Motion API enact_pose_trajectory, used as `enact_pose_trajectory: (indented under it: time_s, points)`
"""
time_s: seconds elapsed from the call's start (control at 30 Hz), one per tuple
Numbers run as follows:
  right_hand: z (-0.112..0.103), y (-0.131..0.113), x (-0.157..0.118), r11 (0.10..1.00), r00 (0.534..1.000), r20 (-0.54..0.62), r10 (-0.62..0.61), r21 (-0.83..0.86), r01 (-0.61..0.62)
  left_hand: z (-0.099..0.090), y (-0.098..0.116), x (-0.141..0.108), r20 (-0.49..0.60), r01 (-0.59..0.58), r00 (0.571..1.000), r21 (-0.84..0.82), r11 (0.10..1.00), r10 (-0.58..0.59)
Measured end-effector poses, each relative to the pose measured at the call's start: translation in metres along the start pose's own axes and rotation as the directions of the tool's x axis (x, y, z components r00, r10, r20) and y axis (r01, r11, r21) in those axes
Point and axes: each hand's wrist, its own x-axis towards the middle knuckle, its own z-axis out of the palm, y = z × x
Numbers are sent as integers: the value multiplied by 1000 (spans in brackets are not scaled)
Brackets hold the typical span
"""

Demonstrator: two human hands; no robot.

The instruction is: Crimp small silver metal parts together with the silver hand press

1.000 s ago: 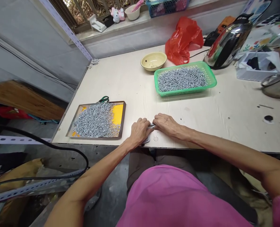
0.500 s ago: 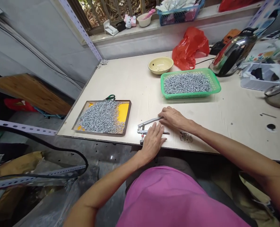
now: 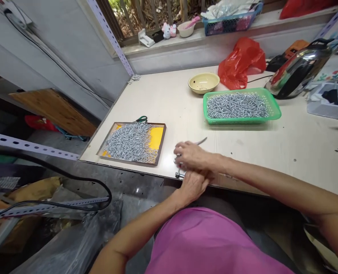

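Observation:
A plier-like metal tool with long handles (image 3: 202, 141) lies near the front edge of the table, mostly covered by my hands. One handle tip sticks out beyond my right hand, and its small dark end shows at the left. My right hand (image 3: 194, 155) is curled over the tool's head end, fingers bent down around it, slightly blurred. Just below, my left hand (image 3: 194, 185) rests at the table edge against the tool, its fingers largely hidden under the right. To the left is a shallow tray (image 3: 162, 142) heaped with small silvery metal pieces (image 3: 129, 142).
A green basket (image 3: 240, 121) full of similar metal pieces stands behind my right hand. Beyond it are a yellow bowl (image 3: 203, 83), a red plastic bag (image 3: 241, 62) and a kettle (image 3: 302, 68). Green-handled scissors (image 3: 142, 119) lie behind the tray.
My right hand has moved left from the raised handle to the tool's head. My left hand has drawn down and slightly right, now partly under the right. The camera view has shifted too.

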Motion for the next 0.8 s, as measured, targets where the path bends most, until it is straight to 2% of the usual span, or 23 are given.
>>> enact_pose_trajectory:
  time_s: [0.13,0.23,0.3,0.37,0.43,0.47,0.53,0.6,0.63,0.67,0.7,0.8]
  points:
    - [12,-27,17,984,987,46,-156,-75,159,9,-3,-6,-4,33,999,24,999,-33]
    - [14,-33,24,973,974,-6,-226,-48,225,13,-2,-7,-26,12,1000,23,1000,-11]
    - [6,-34,26,978,974,-97,-203,23,206,12,-1,-7,-37,2,999,16,1000,-1]
    - [-11,-30,23,986,971,-211,-111,97,134,3,-4,-5,-33,-42,999,4,999,42]
    - [-35,-17,12,985,932,-359,55,173,8,-17,-17,-1,-83,-71,994,38,997,74]
    - [-48,-6,3,972,880,-443,172,223,-78,-31,-27,2,-135,-53,989,81,995,64]
    - [-71,24,-22,920,708,-590,388,290,-262,-67,-55,7,-300,114,953,205,972,-49]
    - [-84,59,-53,871,569,-677,468,245,-426,-106,-88,14,-409,334,893,318,887,-189]
    - [-86,77,-69,831,517,-701,491,200,-518,-124,-104,17,-429,414,870,362,835,-245]
    - [-85,92,-84,781,504,-686,525,153,-605,-139,-119,20,-420,467,859,407,785,-294]
    - [-82,104,-97,737,512,-647,565,117,-666,-150,-131,23,-388,490,861,455,743,-331]
    - [-65,121,-121,679,536,-568,625,56,-732,-166,-158,30,-240,454,889,579,678,-390]
